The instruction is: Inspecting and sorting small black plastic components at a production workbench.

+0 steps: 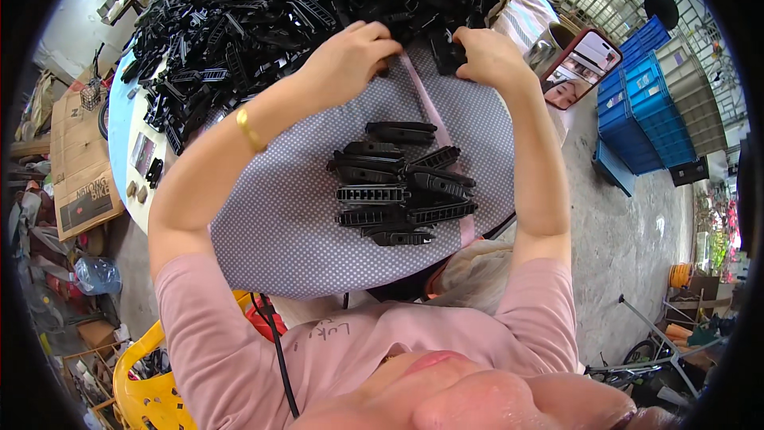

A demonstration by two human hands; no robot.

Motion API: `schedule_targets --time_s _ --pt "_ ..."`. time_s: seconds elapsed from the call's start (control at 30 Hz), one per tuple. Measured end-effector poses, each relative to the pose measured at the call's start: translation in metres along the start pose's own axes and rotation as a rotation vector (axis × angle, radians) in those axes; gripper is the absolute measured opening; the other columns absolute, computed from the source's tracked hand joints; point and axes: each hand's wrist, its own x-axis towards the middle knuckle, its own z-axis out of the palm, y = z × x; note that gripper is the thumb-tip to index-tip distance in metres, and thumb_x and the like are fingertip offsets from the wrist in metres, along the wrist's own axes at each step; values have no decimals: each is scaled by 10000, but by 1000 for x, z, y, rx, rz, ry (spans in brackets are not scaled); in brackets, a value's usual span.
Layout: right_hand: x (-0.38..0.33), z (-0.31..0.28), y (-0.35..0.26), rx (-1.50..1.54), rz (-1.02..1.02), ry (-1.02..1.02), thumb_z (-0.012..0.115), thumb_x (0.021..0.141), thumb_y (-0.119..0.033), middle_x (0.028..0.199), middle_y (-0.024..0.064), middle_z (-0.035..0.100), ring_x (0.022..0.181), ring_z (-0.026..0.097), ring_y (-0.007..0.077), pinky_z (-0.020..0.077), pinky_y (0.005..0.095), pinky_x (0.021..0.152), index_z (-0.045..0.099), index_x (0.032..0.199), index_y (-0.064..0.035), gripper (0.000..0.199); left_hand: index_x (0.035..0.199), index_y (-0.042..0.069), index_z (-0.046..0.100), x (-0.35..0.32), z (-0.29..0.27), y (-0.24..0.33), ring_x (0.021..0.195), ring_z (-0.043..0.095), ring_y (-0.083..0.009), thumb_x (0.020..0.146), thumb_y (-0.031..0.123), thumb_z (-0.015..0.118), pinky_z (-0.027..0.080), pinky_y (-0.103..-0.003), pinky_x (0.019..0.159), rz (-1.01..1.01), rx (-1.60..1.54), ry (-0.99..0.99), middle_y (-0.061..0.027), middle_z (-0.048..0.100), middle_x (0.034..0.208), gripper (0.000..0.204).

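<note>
Concrete floor (637, 231), blue crates (637, 103), yellow plastic chair (143, 382).

You are working in bright, even daylight that leaves only soft, short shadows under your hands and under the small stack of black plastic parts (402, 183) on the dotted cloth (278, 223). The big heap of black parts (278, 8) swallows detail in its darkest patches, while the phone screen (581, 68) and the pale concrete floor (637, 223) on your right show mild glare. The fisheye lens bends straight edges hard toward the rim, a black ring cuts off all 4 corners, and the nearest part of the picture at the lower edge is soft and out of focus.
</note>
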Motion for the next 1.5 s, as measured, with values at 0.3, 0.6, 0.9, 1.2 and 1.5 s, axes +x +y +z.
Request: schedule_targets --time_s 0.3,0.6,0.9,1.2,1.5 --pt "7 8 -10 349 -94 396 629 700 -148 827 137 633 802 623 272 489 364 717 584 1067 -72 378 1033 98 621 33 15 -12 897 567 -230 739 65 592 509 -311 747 74 373 -178 -58 551 957 297" --pt "15 14 -28 1044 -302 444 680 746 -92 836 48 602 740 573 96 467 232 650 542 1070 0 364 966 65 614 27 -5 -23 883 613 -239 775 53 588 515 -311 744 -22 79 137 -99 586 1012 193" --pt "3 16 -57 1773 -213 272 618 858 -71 933 86 623 836 630 155 524 249 697 538 1101 17 270 1156 -3 397 -16 -23 1 963 602 -191 946 38 391 509 -319 884 -660 -1187 369 -133 556 1084 214" --pt "-2 13 -70 1607 -136 144 633 860 -124 909 94 636 756 649 167 532 256 680 541 1091 25 290 1183 -1 490 -25 -27 -1 959 588 -139 871 12 558 492 -290 891 -600 -1132 257 -95 590 1084 320" --pt "-8 11 -69 1465 -370 -54 626 837 -45 941 56 631 809 609 110 512 229 718 589 1119 11 290 1195 43 526 -26 -30 -7 866 606 -135 957 217 468 528 -313 800 -757 -1603 192 -39 597 956 300"
